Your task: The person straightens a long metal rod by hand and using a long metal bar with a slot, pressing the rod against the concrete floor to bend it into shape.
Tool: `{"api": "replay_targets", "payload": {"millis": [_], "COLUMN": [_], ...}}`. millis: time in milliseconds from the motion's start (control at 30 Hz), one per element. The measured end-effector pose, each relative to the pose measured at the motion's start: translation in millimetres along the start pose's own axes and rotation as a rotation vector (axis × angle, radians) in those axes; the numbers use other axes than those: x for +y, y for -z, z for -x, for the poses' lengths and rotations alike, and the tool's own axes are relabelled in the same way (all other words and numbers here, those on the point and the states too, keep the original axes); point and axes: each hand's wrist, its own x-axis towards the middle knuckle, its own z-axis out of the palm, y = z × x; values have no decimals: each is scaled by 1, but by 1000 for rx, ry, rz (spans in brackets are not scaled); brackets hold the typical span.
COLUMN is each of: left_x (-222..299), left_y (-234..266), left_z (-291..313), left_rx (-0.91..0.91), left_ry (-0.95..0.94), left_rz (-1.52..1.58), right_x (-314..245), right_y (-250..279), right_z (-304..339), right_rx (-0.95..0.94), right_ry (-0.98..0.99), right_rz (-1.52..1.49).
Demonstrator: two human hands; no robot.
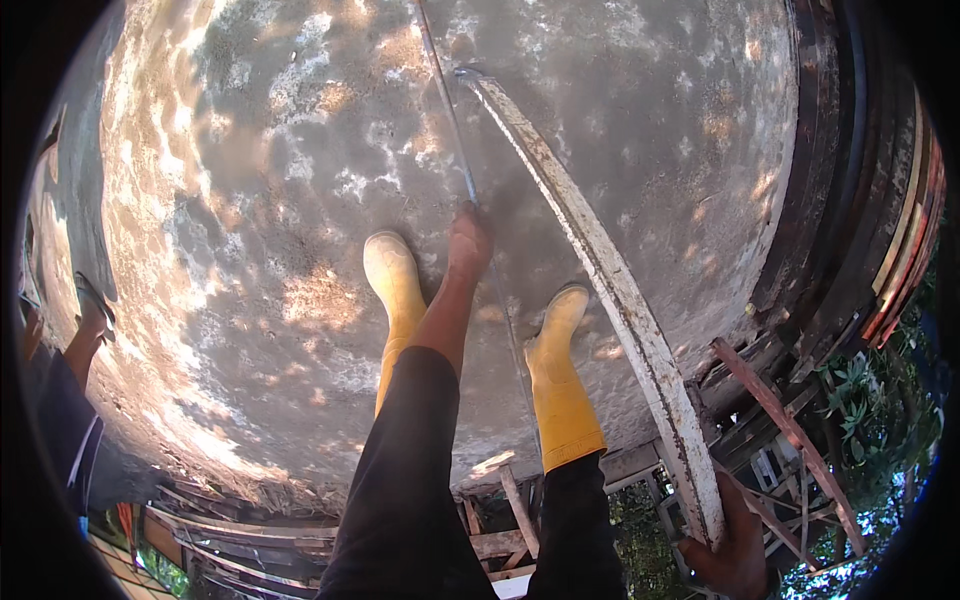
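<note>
The person is standing on a wet grey slab (pixel 300 200) in yellow rubber boots (pixel 560 400), working at its very edge. The left hand (pixel 468 240) is reaching down, fingers closed around a thin metal rod (pixel 455 130) that is running away across the surface. The right hand (pixel 735 545) is gripping the near end of a long pale board (pixel 610 280), fingers wrapped round its underside, while the far end is resting out on the slab near the rod.

What is worrying me is the footing. The surface is looking soft and slick (dappled sun is making it hard to read), and a boot sliding there could tip the person toward the open drop behind, where greenery (pixel 860 420) is showing far below through the timber framing (pixel 790 430). The board is long and held only at one end, so if that grip is slackening it could swing, gouge the surface or slip off the edge. The rod lies close beside the board and could snag it.

Around them, stacked formwork planks (pixel 900 230) are curving along the right rim, rough wooden props (pixel 515 510) are sticking up just behind the heels, and another person's arm (pixel 85 340) is coming in at the far left, well apart. Those props are crowding any step backward.
</note>
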Motion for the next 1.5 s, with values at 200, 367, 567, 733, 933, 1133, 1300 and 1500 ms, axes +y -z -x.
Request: {"api": "replay_targets", "payload": {"millis": [200, 367, 567, 733, 933, 1133, 1300, 1500], "left_x": [-28, -15, 10, 11, 15, 16, -6, 8], "left_y": [19, 18, 28, 34, 36, 27, 35, 21], "left_z": [-13, -8, 3, 3, 5, 0, 0, -7], "left_rx": [20, 84, 65, 81, -17, 2, 31, 66], "left_ry": [-68, -21, -43, -28, 94, 95, -19, -51], "left_rz": [-68, 28, 5, -27, 70, 22, -11, -241], "right_x": [-28, -36, -58, -70, -83, -90, -95, -41], "right_y": [0, 30, 52, 56, 57, 65, 35, -31], "right_z": [31, 43, 52, 60, 64, 65, 62, 57], "right_rx": [-70, -150, -73, -80, 25, -127, -16, 38], "right_ry": [-134, -150, -27, 13, 69, 73, 3, 69], "right_rz": [-58, 75, 119, -65, 180, 266, 371, 358]}}
